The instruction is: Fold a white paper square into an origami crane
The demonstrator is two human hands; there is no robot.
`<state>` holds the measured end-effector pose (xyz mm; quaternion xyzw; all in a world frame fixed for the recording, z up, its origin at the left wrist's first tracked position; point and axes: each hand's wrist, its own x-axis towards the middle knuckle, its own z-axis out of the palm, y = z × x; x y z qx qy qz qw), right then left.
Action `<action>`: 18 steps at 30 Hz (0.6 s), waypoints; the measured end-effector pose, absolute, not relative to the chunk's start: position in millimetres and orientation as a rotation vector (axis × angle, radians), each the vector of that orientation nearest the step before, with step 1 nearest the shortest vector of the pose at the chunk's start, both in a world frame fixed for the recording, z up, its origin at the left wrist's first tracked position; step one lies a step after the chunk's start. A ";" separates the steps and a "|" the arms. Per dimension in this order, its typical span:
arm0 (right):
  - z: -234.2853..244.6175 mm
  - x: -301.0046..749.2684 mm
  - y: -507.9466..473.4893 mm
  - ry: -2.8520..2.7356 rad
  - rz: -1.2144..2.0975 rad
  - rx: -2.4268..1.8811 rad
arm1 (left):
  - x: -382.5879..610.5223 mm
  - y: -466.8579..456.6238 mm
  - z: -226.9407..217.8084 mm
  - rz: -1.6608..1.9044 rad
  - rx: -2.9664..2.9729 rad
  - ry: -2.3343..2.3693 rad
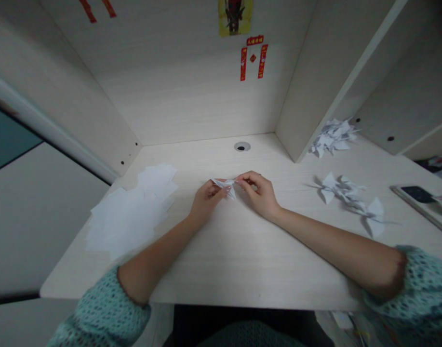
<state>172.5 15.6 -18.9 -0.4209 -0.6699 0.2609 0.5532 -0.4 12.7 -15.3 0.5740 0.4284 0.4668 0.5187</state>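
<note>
Two bare hands meet over the middle of a pale wooden bench [221, 265], working on a small piece of folded white paper [226, 186]. The paper is held between them, near the bench top; whether it touches the surface is hard to tell. The left hand [205, 198] has its grip closed around the paper's left side, thumb pressed on top. The right hand [260, 195] has a narrow grip, thumb and finger pinched together at the paper's right end. Both forearms come out of green knitted sleeves [101, 306] (the knit is full of small holes).

To the left of the hands, flat white sheets [128, 214] lie in an overlapping spread. To the right, a loose cluster of folded paper shapes [351, 195] rests on the bench, and farther back, beyond an upright panel [327, 77], sits a larger heap of folded paper [334, 137]. Near the right edge lies a flat, pale device [432, 212] with a dark patch. Red paper strips [243, 65] decorate the back wall [184, 91].
</note>
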 end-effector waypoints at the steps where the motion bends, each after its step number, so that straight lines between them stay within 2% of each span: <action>1: -19.3 172.3 15.6 -1.586 0.610 -0.984 | -0.5 13.2 -14.3 1.128 1.370 1.030; 6: -20.7 172.2 15.2 -1.632 0.606 -0.934 | -0.8 14.1 -13.1 1.151 1.343 1.001; 18: -12.7 175.9 8.4 -1.918 0.463 -0.797 | -1.1 7.9 -12.0 0.886 1.475 0.916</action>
